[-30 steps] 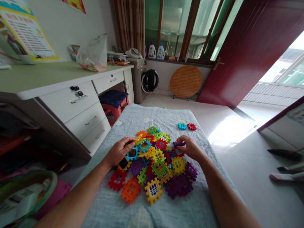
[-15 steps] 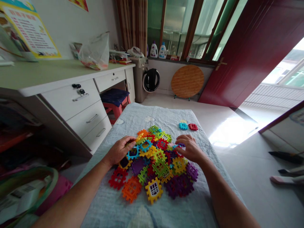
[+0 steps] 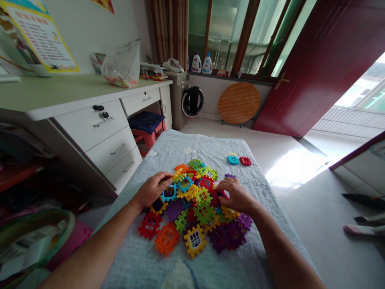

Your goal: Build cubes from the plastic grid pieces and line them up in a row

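Right hand (image 3: pixel 236 195) palm-down, fingers (image 3: pixel 225 186) probably curled

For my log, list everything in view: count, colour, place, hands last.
cloth: one, pale blue, centre
plastic pieces: many, multicoloured, heaped on cloth
loose pieces: two, blue and red, far right on cloth
desk: one, white with green top, left
bag: one, clear, on desk
stool: one, red with dark seat, beside desk
washing machine: one, grey, beyond desk
window: one, brown-framed, back
bottles: at least two, white, by window
curtain: one, brown, back
round board: one, brown, below window
door: one, dark red, right
posters: two, multicoloured, upper left
tub: one, pink and green, lower left
long objects: several, blurred, right edge
left hand: one, touching a yellow piece
right hand: one, over plastic pieces, right
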Demonstrator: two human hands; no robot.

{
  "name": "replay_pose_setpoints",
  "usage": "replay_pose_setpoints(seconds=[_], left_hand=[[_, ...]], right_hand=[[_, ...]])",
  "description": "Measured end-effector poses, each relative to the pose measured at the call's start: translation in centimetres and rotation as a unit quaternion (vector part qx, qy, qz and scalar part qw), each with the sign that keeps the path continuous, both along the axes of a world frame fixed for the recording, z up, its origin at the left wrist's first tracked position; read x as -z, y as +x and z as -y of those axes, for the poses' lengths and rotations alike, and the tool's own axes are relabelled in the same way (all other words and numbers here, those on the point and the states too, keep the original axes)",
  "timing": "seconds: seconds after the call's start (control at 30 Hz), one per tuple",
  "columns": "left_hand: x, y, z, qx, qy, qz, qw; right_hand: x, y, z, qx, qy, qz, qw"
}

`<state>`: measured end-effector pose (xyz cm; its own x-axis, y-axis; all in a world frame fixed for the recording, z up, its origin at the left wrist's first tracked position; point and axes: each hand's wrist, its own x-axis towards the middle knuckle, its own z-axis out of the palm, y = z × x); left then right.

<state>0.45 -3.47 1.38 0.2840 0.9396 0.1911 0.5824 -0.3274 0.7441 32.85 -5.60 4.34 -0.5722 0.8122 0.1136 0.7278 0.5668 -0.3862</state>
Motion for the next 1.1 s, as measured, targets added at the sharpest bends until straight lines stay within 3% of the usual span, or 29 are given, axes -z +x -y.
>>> replay_pose_setpoints(seconds=[0.17, 0.3, 0.6, 0.77, 0.9, 1.1], left_hand=[[0.2, -0.1, 0.0, 0.003, -0.003, 0.001, 1.0], [0.2, -0.2, -0.1, 0.006, -0.003, 0.003, 1.0], [0.1, 0.0, 0.0, 0.003, -0.007, -0.002, 1.0], [0.1, -0.1, 0.0, 0.005, -0.008, -0.003, 1.0], [0.0, -0.1, 0.0, 0.0, -0.002, -0.007, 1.0], [0.1, -0.1, -0.1, 0.003, -0.008, -0.003, 1.0]], right_hand=[[0.2, 0.2, -0.4, 0.014, 0.031, -0.088, 0.996], [-0.2, 0.7, -0.4, 0.03, 0.013, -0.157, 0.987], [1.2, 3.0, -1.6, 0.217, -0.004, -0.172, 0.961], [1.7, 4.7, -2.0, 0.191, 0.001, -0.056, 0.98], [1.5, 5.3, -1.6, 0.147, -0.004, -0.04, 0.988], [1.5, 5.1, -1.6, 0.132, -0.022, -0.026, 0.991]])
